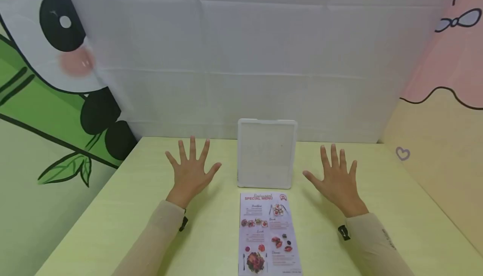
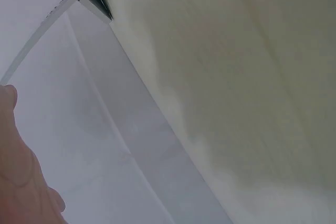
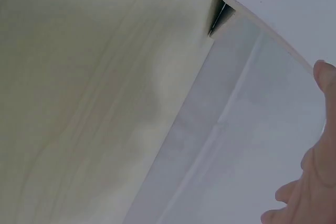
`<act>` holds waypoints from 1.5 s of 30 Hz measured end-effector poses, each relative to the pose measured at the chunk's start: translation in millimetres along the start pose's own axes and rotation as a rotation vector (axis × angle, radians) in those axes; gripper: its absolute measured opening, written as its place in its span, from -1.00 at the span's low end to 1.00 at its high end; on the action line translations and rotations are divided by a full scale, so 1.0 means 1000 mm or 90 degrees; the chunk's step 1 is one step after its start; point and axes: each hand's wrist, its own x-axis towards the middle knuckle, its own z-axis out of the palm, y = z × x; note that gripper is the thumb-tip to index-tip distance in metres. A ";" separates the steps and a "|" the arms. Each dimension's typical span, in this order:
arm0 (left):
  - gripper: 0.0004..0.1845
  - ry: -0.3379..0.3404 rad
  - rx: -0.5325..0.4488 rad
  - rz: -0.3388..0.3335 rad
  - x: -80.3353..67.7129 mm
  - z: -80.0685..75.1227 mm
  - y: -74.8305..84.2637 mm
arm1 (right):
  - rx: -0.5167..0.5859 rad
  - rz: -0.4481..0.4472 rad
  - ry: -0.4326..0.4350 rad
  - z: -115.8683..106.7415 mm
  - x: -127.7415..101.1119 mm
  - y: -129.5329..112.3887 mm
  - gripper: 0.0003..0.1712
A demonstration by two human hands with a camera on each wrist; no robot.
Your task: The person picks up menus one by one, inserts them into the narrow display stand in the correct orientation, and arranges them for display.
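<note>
Both hands hover over the table with fingers spread and nothing held. My left hand point(image 1: 190, 177) is left of a white upright board point(image 1: 266, 154), its thumb pointing toward the board. On the other side, my right hand point(image 1: 337, 181) mirrors it, palm down. The board has a raised rim and stands near the back of the table. Flat in front of it lies a printed menu point(image 1: 264, 234) with food pictures and the words "Special Menu". In the wrist views, parts of the left hand point(image 2: 23, 177) and right hand point(image 3: 315, 171) show at the frame edges.
The pale yellow table point(image 1: 124, 209) ends at a creased white cloth point(image 1: 260, 58) behind. A panel with a panda drawing point(image 1: 64, 112) stands at the left, and a pink and cream panel point(image 1: 441, 141) at the right.
</note>
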 end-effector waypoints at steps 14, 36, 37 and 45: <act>-0.13 -0.028 -0.037 0.020 0.000 -0.003 -0.009 | 0.033 -0.026 -0.012 -0.002 -0.005 0.007 0.15; -0.17 -0.102 -0.181 0.155 -0.030 -0.015 -0.004 | 0.159 -0.090 -0.138 -0.004 -0.028 -0.016 0.01; -0.17 -0.107 -0.187 0.162 -0.032 -0.015 -0.003 | 0.163 -0.094 -0.142 -0.004 -0.029 -0.017 0.00; -0.21 -0.226 -0.237 0.214 -0.044 -0.007 0.006 | 0.184 -0.126 -0.204 0.004 -0.039 -0.023 -0.05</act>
